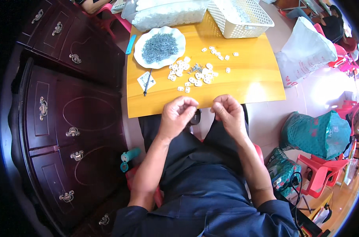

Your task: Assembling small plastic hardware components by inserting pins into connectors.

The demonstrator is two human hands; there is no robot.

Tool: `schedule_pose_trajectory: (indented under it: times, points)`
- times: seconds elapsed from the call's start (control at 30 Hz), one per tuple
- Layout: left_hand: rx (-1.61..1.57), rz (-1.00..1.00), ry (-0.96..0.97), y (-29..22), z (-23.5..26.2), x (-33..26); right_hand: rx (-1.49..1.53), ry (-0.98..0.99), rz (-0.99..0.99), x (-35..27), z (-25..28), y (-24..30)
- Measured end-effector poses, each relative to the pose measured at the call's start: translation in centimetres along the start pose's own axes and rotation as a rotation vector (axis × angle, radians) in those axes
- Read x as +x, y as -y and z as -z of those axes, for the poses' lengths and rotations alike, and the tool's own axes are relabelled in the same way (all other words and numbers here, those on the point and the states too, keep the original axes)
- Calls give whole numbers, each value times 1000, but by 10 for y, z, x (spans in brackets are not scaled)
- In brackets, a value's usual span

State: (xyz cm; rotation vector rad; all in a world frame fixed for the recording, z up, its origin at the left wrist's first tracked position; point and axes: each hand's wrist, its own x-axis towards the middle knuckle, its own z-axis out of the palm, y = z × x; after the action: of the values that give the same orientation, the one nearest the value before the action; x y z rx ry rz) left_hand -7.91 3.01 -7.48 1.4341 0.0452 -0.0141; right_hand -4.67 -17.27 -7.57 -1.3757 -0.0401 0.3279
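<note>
My left hand (pixel 177 118) and my right hand (pixel 231 117) hover apart at the near edge of the wooden table (pixel 235 93). Each has its thumb and fingertips pinched together; whatever lies in either pinch is hidden or too small to make out. Just beyond them lie small white plastic pieces with holes (pixel 198 83), in loose groups. A little heap of grey metal screws or pins (pixel 196 68) sits among these pieces. Farther back, a white scalloped dish (pixel 138 55) holds a large pile of similar grey metal parts (pixel 160 47).
A dark pen-like tool (pixel 148 82) lies across a small white card (pixel 142 82) at left. Beside the dish is a blue strip-shaped tool (pixel 131 44). A clear bin (pixel 128 12) and a perforated basket (pixel 248 31) stand at the back. Dark cabinets (pixel 84 106) flank the left.
</note>
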Motion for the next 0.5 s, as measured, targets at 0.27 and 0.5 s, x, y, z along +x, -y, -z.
schedule_pose_trajectory:
  times: [0.27,0.5]
  points:
    - [15,-64,51,10,-27,-11,159,69,-140,-18,-1,-18]
    - [51,-35,-3,11,-35,-12,134,168,-145,-23,9,-31]
